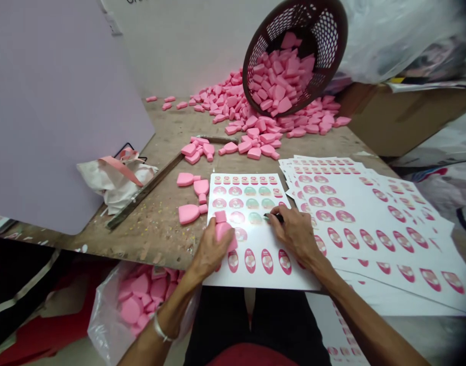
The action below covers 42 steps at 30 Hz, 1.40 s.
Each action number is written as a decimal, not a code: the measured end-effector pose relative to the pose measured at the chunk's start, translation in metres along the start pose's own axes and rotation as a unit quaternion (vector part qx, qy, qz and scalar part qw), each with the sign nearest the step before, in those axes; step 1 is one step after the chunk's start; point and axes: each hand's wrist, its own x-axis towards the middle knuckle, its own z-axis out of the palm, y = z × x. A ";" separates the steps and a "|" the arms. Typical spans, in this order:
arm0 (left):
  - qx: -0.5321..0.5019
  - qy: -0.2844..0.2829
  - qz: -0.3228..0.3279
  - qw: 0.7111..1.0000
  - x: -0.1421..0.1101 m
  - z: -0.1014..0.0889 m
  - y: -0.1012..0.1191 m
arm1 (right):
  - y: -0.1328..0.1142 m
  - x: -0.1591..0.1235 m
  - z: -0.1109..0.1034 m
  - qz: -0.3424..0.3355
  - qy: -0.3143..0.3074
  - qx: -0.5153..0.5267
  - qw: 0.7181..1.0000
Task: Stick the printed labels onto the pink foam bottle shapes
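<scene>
Wooden workbench (152,231) carries a heap of pink foam shapes (233,104) at the back, with more inside a steeply tilted plastic basket (294,56). That basket could topple if nudged, sending pieces across the loose sticker sheets (370,213). The front sticker sheet (258,280) overhangs the bench edge, so pressure could slide or crease it. On that sheet sits a pink foam bottle (223,229), clasped by the left hand (212,251). The right hand (294,235) rests on the sheet, its fingers curled around a small dark tool (274,217), partly hidden. Both forearms reach forward, elbows low, wrists bent slightly inward.
</scene>
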 end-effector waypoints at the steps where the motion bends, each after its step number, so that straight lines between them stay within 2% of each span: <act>1: -0.042 -0.018 -0.015 0.999 0.001 0.013 0.006 | 0.001 0.003 0.001 -0.011 -0.002 -0.010 1.000; 4: -0.175 -0.067 -0.077 0.979 0.009 0.037 0.018 | 0.004 0.011 0.005 -0.032 -0.004 -0.039 0.999; 6: -0.220 -0.063 -0.096 0.969 0.012 0.045 0.019 | 0.005 0.012 0.007 -0.040 -0.004 -0.050 0.998; 12: -0.220 0.012 -0.061 0.973 0.008 0.057 0.004 | 0.005 0.004 0.006 -0.050 0.001 0.007 0.999; 21: -0.205 0.012 -0.046 0.978 0.005 0.058 0.005 | 0.002 0.005 0.003 -0.033 -0.017 0.066 0.997; 26: -0.176 0.046 -0.028 0.983 0.003 0.060 0.004 | -0.004 0.004 0.005 -0.048 0.034 0.043 0.997; 28: -0.193 0.057 -0.033 0.979 0.002 0.059 0.005 | -0.009 0.002 -0.001 -0.052 0.054 0.078 0.994; 30: -0.235 0.057 -0.055 0.969 0.001 0.057 0.007 | -0.016 0.002 -0.012 -0.003 0.058 0.160 0.985; 32: -0.292 0.043 -0.096 0.950 -0.001 0.054 0.007 | -0.023 0.003 -0.024 0.071 0.040 0.253 0.964; 34: -0.351 0.019 -0.142 0.925 -0.004 0.053 0.007 | -0.031 0.003 -0.034 0.116 0.013 0.316 0.941; 38: -0.462 -0.007 -0.154 0.874 -0.007 0.052 0.013 | -0.046 -0.002 -0.041 0.115 -0.033 0.350 0.929; 42: -0.509 -0.017 -0.152 0.847 -0.009 0.052 0.022 | -0.055 -0.010 -0.040 0.123 -0.055 0.380 0.915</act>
